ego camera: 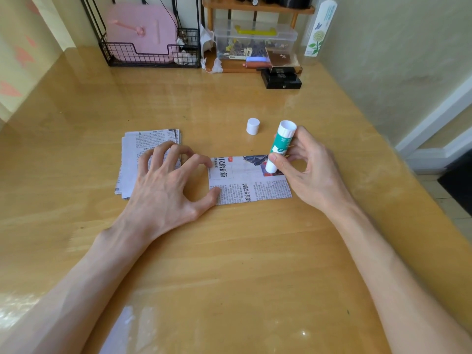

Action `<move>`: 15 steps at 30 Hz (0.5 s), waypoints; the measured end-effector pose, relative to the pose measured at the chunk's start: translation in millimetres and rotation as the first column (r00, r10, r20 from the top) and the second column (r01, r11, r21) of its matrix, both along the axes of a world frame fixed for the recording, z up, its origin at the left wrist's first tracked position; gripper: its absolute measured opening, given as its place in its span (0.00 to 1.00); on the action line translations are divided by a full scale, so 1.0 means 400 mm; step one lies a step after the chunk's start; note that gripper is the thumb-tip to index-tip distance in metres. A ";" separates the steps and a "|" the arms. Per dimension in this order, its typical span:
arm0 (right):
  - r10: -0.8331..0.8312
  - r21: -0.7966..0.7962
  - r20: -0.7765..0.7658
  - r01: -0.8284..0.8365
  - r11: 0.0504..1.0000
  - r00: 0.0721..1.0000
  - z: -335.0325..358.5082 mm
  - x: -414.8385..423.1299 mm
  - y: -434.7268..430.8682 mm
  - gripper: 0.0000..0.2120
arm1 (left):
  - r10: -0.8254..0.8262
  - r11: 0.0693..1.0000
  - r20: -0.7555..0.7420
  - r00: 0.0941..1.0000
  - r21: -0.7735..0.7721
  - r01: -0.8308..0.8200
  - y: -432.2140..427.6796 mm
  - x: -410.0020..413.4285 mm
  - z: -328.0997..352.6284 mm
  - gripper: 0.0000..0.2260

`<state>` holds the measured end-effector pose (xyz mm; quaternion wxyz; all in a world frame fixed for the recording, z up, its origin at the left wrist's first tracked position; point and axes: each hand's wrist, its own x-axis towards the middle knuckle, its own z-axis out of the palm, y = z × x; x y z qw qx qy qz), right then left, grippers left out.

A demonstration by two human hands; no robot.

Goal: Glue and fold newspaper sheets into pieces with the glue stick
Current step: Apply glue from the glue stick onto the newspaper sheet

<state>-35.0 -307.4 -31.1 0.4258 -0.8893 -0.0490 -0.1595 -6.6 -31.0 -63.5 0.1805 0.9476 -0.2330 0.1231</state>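
- The right hand (313, 172) grips the glue stick (281, 145), thumb and fingers wrapped round its green-and-white barrel. The stick tilts, its lower end touching the newspaper sheet (251, 186) near the far right corner.
- The left hand (167, 182) holds nothing, its fingers spread and arched. Thumb and forefinger tips press the sheet's left edge, and the other fingertips rest on a stack of newspaper pieces (135, 157) at the sheet's 9 o'clock.
- The sheet lies flat on the wooden table (229, 251) between the hands, showing text columns, a bold headline and a colour photo.
- A white cap (252, 126) stands at the right hand's 11 o'clock, apart from it.
- Far back at 12 o'clock, a clear plastic box (255, 38) holds small dark bits.
- At 11 o'clock, a black wire basket (153, 56) holds a flat pink object (141, 29).
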 end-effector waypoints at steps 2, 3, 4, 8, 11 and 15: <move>-0.015 -0.012 0.004 0.015 1.000 1.000 0.001 -0.002 -0.006 0.11 | -0.001 1.000 -0.001 1.000 0.000 0.001 0.000 0.001 -0.001 0.23; -0.021 -0.016 0.007 0.021 1.000 1.000 0.001 -0.002 -0.009 0.11 | -0.001 1.000 0.002 1.000 0.001 0.001 0.001 0.001 -0.001 0.23; -0.028 -0.018 0.010 0.028 0.999 1.000 0.001 -0.002 -0.012 0.11 | -0.001 1.000 0.004 1.000 0.002 0.001 0.001 0.001 -0.001 0.23; -0.049 -0.030 0.010 0.049 0.998 0.999 0.000 -0.001 -0.021 0.11 | -0.002 1.000 0.010 1.000 0.003 0.002 0.001 0.001 -0.001 0.23; -0.059 -0.039 0.007 0.059 0.998 0.998 0.001 -0.002 -0.024 0.12 | -0.002 1.000 0.010 1.000 0.002 0.002 0.000 0.001 -0.001 0.23; -0.068 -0.043 0.006 0.069 0.997 0.998 0.002 -0.003 -0.027 0.11 | -0.005 1.000 0.007 1.000 0.002 0.005 0.002 0.002 -0.001 0.23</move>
